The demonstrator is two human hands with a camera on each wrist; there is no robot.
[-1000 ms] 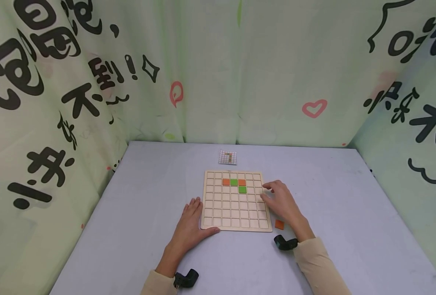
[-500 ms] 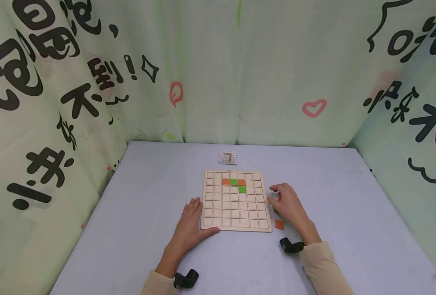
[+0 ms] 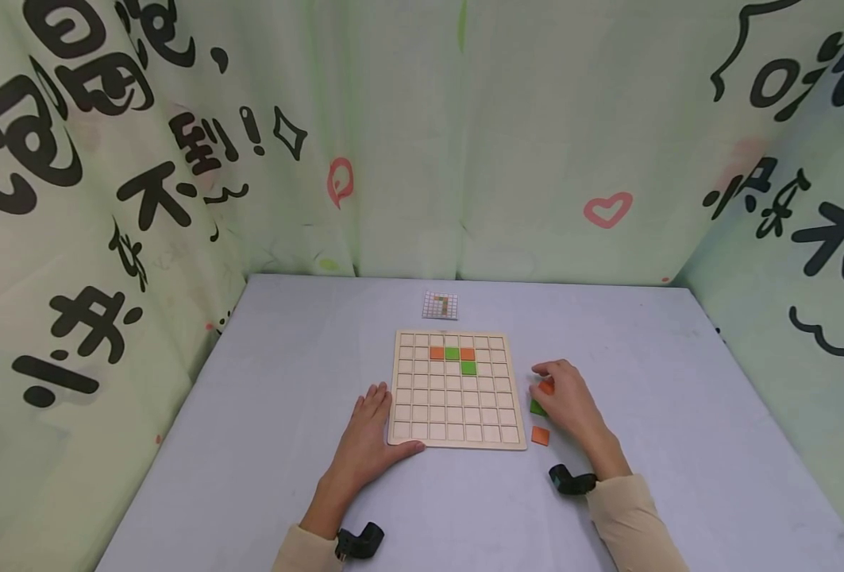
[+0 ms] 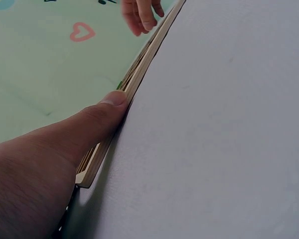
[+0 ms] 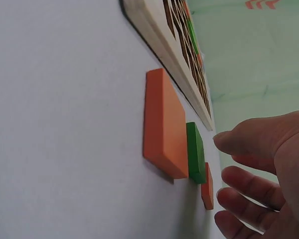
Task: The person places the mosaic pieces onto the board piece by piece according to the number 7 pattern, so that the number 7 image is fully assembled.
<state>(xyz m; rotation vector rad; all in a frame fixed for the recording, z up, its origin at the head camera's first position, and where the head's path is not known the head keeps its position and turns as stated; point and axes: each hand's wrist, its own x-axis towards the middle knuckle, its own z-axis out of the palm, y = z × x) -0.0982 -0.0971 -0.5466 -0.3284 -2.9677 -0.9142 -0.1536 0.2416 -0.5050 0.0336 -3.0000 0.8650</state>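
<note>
A square wooden grid board (image 3: pixel 457 401) lies flat on the table. In its upper rows sit two orange tiles and two green tiles (image 3: pixel 468 368). My left hand (image 3: pixel 364 445) rests against the board's left side with straight fingers, its thumb touching the near edge. Right of the board, three loose tiles form a line: a near orange tile (image 5: pixel 164 124), a green tile (image 5: pixel 195 152) and a far orange tile (image 5: pixel 207 186). My right hand (image 3: pixel 572 401) hovers by the far orange tile, fingers loosely bent, with nothing seen between thumb and fingers. It partly covers that tile in the head view.
A small pattern card (image 3: pixel 440 306) with a grid and a coloured figure lies behind the board. The table (image 3: pixel 307 342) has a pale cloth. A light green curtain (image 3: pixel 407 143) with black lettering surrounds the back and sides.
My right hand has moved right, from the board's right edge to the loose tiles. The green and far orange loose tiles have come into view. My left hand stays in place.
</note>
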